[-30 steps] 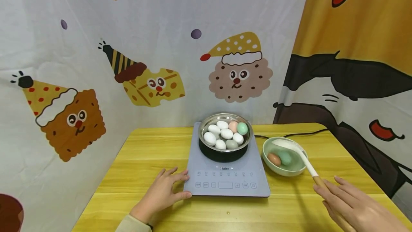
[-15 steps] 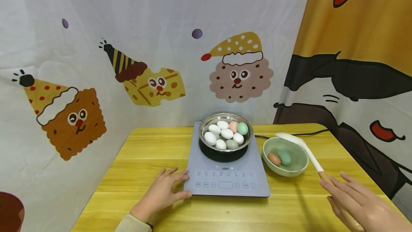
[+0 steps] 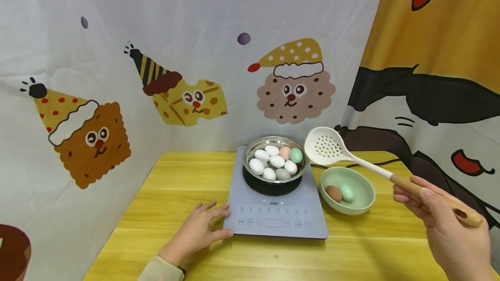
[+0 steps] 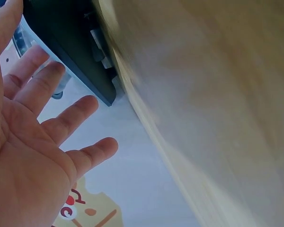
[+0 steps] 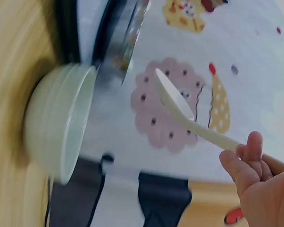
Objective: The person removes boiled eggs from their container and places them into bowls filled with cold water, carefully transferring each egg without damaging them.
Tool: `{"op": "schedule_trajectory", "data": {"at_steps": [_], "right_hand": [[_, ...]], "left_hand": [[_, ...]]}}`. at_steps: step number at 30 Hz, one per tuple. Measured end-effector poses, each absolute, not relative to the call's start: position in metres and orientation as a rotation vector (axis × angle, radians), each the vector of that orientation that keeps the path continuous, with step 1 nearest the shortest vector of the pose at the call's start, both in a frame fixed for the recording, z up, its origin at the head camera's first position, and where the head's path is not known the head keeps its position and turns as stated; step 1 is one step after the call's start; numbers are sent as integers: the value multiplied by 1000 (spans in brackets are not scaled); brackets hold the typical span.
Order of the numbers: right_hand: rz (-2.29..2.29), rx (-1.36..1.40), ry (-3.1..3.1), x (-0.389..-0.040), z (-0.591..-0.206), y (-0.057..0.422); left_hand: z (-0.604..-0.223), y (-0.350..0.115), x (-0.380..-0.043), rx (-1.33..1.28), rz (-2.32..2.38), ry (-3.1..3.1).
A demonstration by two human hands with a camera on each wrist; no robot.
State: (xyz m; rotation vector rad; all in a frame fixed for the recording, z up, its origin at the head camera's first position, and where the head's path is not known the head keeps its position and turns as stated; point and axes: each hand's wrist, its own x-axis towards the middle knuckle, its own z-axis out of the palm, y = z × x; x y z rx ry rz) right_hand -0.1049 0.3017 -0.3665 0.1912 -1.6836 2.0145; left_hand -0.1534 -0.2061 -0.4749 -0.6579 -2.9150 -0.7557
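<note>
Skimmer (image 3: 326, 146): one, held aloft with nothing on it. Shallow, rounded white head pierced with small holes; slim white neck; pale wooden handle (image 3: 406, 184), slotted near its end. In the head view the head lies just beside the pan's right rim; its height above cannot be told.

Right grip (image 3: 453, 224): curled about the wooden handle, thumb laid along it.

Left grip (image 3: 199, 229): fingers spread, holding nothing; fingertips rest at the left edge of the cooktop (image 3: 273, 211), a flat grey-lilac slab with printed keys.

Pan (image 3: 255, 144): round, polished metal, on the cooktop's rear half. Contents: smooth oval eggs (image 3: 276, 161) in white, pink, green and grey.

Bowl (image 3: 361, 181): pale green, smooth, right of the cooktop. Contents: brown egg (image 3: 333, 193) and green egg (image 3: 347, 192), side by side.

Bench (image 3: 172, 198): yellow, wood-grained.

Handling, as judged: steady skimmer, head level, clear of the rim; slow entry, edge slipped beneath shells rather than knocked against them, since smooth ovals likely roll.
</note>
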Motion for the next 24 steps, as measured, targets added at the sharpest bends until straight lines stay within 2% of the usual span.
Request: {"op": "schedule_trajectory", "data": {"at_steps": [6,13,18,24], "right_hand": [[1975,534,-1787,-129,-357,254],[1223,931,-1846,-164,-379,207],[1054,1066,-1766,-174,-386,191],[1052,1084,-1765,-173,-390,187]], "left_hand": [[-474,-206,-155,-666,-738,-2915],[-474,-205,-155,-656,-756,-2930],[-476,-205,-155,-645,-772,-2928],[-476,-206,-156,-640,-766,-2933]]}}
